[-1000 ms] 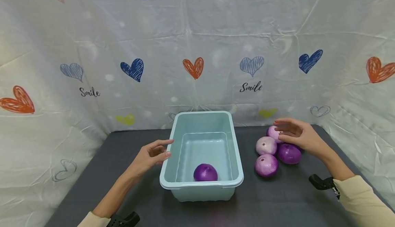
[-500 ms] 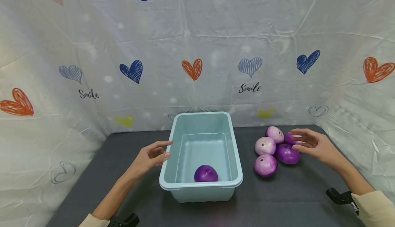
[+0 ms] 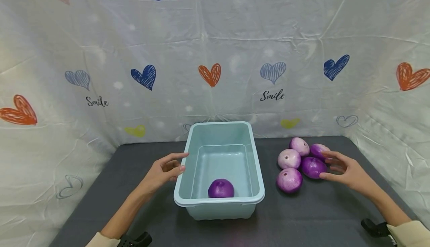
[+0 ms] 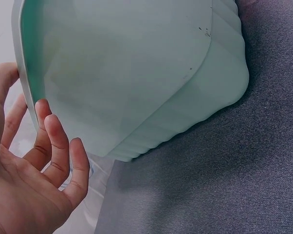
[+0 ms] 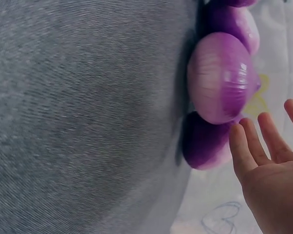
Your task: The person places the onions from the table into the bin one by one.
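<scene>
A pale blue plastic basin [image 3: 220,201] stands mid-table, with one purple onion [image 3: 221,188] inside near its front wall. At the basin's left rim rests my left hand [image 3: 164,168], index finger and thumb touching the edge. The left wrist view shows its other fingers loosely bent beside the outer wall. To the right lies a cluster of several purple onions [image 3: 289,180]. My right hand [image 3: 346,170] is at the cluster's right side, fingers spread and relaxed, fingertips close to the dark purple onion [image 3: 314,167] and the one behind it [image 3: 319,150]. It holds nothing.
Dark grey cloth covers the table [image 3: 289,221]. A white curtain [image 3: 235,45] printed with hearts and "Smile" hangs behind and at both sides, right at the table's back edge.
My right hand has moved from above the rear onions rightward and nearer to me, uncovering them. The onion in the basin has shifted slightly left. My left hand stays at the rim.
</scene>
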Tool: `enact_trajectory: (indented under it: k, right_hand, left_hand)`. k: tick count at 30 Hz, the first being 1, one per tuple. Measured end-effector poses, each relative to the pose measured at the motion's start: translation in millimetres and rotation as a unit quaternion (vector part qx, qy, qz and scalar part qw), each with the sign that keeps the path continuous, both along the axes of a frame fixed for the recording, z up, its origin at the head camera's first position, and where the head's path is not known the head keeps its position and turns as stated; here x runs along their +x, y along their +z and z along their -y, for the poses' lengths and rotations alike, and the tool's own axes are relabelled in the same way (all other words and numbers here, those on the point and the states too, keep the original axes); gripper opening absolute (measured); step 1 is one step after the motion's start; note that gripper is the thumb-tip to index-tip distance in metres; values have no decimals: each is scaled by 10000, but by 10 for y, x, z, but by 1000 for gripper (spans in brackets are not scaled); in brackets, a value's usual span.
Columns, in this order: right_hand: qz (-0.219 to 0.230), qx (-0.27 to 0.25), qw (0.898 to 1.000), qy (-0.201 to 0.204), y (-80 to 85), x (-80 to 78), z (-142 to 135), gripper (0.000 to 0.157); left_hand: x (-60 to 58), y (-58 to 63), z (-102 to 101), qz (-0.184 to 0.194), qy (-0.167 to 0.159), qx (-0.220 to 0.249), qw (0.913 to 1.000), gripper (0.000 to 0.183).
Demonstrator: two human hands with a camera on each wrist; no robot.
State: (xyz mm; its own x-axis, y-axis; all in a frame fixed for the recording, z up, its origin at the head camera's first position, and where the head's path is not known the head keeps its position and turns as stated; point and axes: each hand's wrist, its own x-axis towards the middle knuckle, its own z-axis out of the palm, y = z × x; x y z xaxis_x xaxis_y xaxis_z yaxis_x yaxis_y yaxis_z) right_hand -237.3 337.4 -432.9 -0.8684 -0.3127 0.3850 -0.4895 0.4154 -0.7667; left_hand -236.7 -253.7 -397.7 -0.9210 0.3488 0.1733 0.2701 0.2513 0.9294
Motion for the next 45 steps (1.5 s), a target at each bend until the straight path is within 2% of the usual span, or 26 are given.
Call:
enact_trajectory:
  k: [15,28,45]
  right_hand:
    - [322,270,9988,-265,-119,-107,16,60]
    - [408,598,9965,-407,-170,-202,100,62]
    - [323,748,9956,-471,-114,-184,104,61]
  left_hand:
    - [-1,-13,6,17,40,-27,10000,45]
    - [1,-11,11,-12,26,-10,10000,44]
    - [-2,-4,0,13,92,-58,9999,45]
